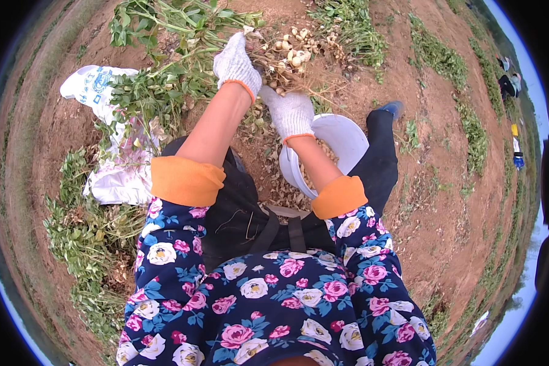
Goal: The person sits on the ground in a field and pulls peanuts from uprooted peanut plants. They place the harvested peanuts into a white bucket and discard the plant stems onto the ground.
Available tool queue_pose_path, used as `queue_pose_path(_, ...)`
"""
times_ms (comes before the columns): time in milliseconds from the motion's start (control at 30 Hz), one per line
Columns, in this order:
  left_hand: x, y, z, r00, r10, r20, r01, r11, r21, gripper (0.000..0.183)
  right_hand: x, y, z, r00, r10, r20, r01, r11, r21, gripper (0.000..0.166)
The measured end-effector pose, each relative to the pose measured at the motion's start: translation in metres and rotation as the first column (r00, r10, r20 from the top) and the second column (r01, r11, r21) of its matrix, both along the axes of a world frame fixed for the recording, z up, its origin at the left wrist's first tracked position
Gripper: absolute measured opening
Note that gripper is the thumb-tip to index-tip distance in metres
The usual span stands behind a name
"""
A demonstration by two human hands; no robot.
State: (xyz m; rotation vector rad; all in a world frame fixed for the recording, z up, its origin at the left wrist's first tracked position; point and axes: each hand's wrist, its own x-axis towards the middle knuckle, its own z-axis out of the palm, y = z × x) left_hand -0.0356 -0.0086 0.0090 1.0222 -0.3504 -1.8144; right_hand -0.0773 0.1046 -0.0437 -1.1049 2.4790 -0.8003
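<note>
My left hand (237, 65), in a white knit glove with an orange cuff, grips the stems of an uprooted peanut plant (196, 23). Its leafy tops point to the upper left. Roots and pale peanut pods (297, 48) spread to the right of that hand. My right hand (292, 113), gloved alike, is at the lower edge of the roots; whether its fingers close on a pod is hidden. Below my right wrist stands a white plastic bucket (347, 130) between my legs, with loose peanuts (327, 153) inside. My right forearm crosses over its rim.
A white woven sack (123, 185) with blue printing lies at the left, partly under peanut vines (160, 91). More pulled plants (352, 29) lie ahead and in rows (439, 55) across the reddish soil. People (510, 84) are far off at the right.
</note>
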Motion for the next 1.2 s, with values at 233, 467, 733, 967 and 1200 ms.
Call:
queue_pose_path(233,0.009,-0.012,-0.005,0.998,-0.018,-0.067,0.019,1.000,0.023,0.016,-0.007,0.010,0.028,0.916,0.111,0.385,-0.148,0.987,0.068,0.045)
queue_pose_path(467,0.008,-0.010,0.002,0.992,-0.081,-0.093,0.088,0.993,0.073,0.024,-0.014,0.027,0.026,0.638,0.119,0.760,-0.150,0.988,-0.028,0.050)
queue_pose_path(733,0.021,-0.036,0.010,0.981,-0.029,-0.190,0.024,0.999,-0.032,0.018,0.020,0.071,0.046,0.369,0.420,0.829,-0.265,0.903,-0.339,0.016)
queue_pose_path(967,0.040,-0.037,0.025,0.958,-0.057,-0.280,0.019,0.991,-0.134,0.011,-0.055,0.160,0.029,0.947,0.319,0.019,-0.306,0.889,0.341,0.037)
queue_pose_path(1200,0.027,-0.023,0.029,0.914,-0.291,-0.283,0.196,0.927,-0.321,0.007,-0.066,0.150,0.031,0.990,0.005,0.141,0.035,0.959,-0.283,0.027)
